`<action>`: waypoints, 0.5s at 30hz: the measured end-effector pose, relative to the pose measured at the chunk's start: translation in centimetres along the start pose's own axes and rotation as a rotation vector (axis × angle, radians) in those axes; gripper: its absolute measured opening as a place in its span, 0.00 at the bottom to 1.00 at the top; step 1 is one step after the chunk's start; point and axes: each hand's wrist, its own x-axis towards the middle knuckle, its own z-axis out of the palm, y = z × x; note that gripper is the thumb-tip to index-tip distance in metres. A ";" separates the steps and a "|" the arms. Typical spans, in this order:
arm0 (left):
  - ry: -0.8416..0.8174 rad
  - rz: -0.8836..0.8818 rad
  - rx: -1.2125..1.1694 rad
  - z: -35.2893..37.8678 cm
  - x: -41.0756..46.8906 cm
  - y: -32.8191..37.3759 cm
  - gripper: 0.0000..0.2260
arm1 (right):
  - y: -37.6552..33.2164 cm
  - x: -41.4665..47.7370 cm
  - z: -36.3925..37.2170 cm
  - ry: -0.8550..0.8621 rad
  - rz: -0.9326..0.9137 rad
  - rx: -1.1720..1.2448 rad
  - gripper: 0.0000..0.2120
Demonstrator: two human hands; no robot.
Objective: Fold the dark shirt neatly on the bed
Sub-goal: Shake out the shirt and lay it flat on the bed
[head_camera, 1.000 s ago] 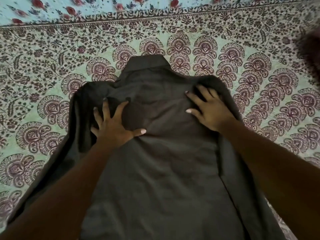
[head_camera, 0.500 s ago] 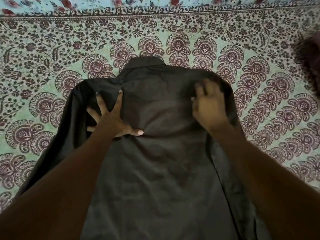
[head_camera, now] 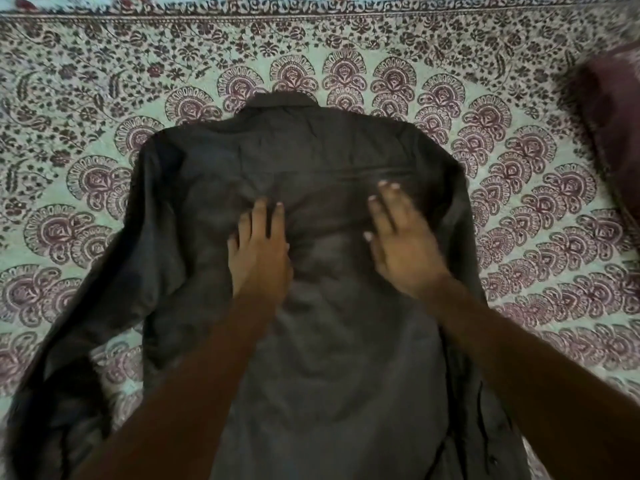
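Observation:
The dark shirt (head_camera: 311, 161) lies spread back-side up on the bed, collar pointing away from me. Its left sleeve trails down toward the lower left corner. My left hand (head_camera: 258, 249) rests flat on the middle of the shirt's back with straight fingers. My right hand (head_camera: 398, 244) lies flat beside it, a little to the right, fingers straight and slightly blurred. Both forearms cover the lower part of the shirt.
The bed is covered by a patterned sheet (head_camera: 104, 81) in pale green with maroon paisley shapes. A dark maroon cushion or cloth (head_camera: 613, 126) sits at the right edge. Bare sheet lies on both sides of the shirt.
Both hands slid from the shoulders inward to the middle of the shirt's back. The shoulder area now lies flatter, and the left sleeve shows spread out.

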 end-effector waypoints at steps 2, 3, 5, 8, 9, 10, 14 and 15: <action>-0.018 -0.018 -0.095 2.3 -4.6 -1.3 0.32 | -2.6 -3.3 1.7 -0.138 -0.231 0.043 0.33; -0.027 -0.050 -0.104 3.3 -6.8 -2.6 0.33 | -2.6 -4.9 2.5 -0.202 -0.262 0.023 0.35; -0.015 -0.113 -0.057 4.8 -10.9 -5.7 0.36 | -0.6 -7.3 3.6 -0.162 -0.114 -0.015 0.36; 0.024 -0.239 -0.031 5.3 -15.0 -9.6 0.37 | 3.9 -9.3 3.6 -0.031 0.308 0.123 0.35; 0.019 -0.280 -0.037 5.2 -15.7 -9.9 0.38 | 4.1 -9.4 3.0 -0.052 0.427 0.157 0.35; 0.010 -0.308 -0.049 4.9 -16.0 -9.7 0.38 | 3.3 -9.5 2.5 -0.075 0.517 0.153 0.34; -0.048 -0.135 -0.056 4.7 -17.4 -7.2 0.39 | -6.5 -12.0 2.8 -0.032 0.103 0.122 0.34; -0.060 -0.071 -0.017 5.1 -18.3 -7.0 0.38 | -8.5 -13.5 3.7 -0.072 -0.047 0.134 0.34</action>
